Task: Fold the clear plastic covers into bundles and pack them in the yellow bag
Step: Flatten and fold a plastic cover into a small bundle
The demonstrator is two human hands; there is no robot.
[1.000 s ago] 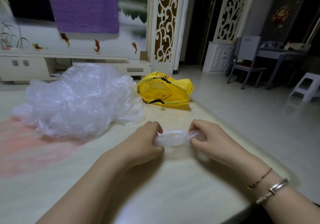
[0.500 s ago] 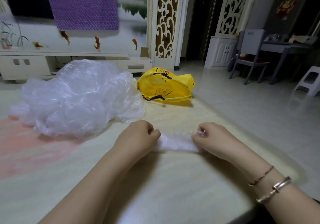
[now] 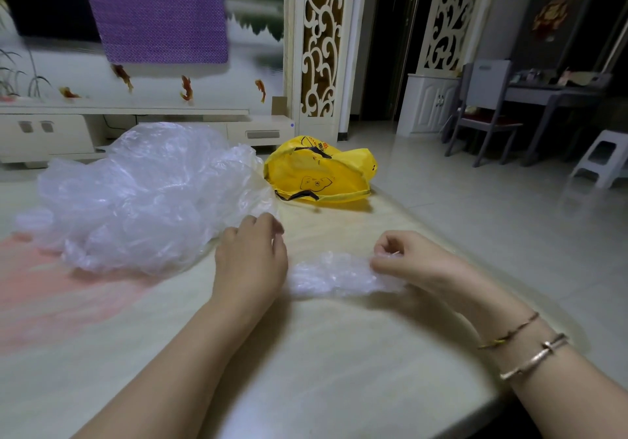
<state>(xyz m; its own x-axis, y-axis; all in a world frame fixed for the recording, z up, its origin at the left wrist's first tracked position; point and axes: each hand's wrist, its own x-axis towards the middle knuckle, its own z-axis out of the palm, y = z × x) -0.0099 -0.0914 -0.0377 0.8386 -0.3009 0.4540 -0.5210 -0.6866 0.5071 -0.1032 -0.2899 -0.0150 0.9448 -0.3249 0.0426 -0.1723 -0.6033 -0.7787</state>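
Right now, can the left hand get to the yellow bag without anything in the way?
Probably yes. The left hand lies short of the yellow bag, bare tabletop between; the loose plastic pile only edges that path.

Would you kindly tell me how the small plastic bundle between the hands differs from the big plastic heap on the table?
The plastic bundle is small, flattened and compact; the plastic heap is large, puffed up and loose. The bundle lies between both hands, its end pinched by the right hand, with the left hand beside it; nothing grips the heap. Both are clear, crinkled plastic resting on the table.
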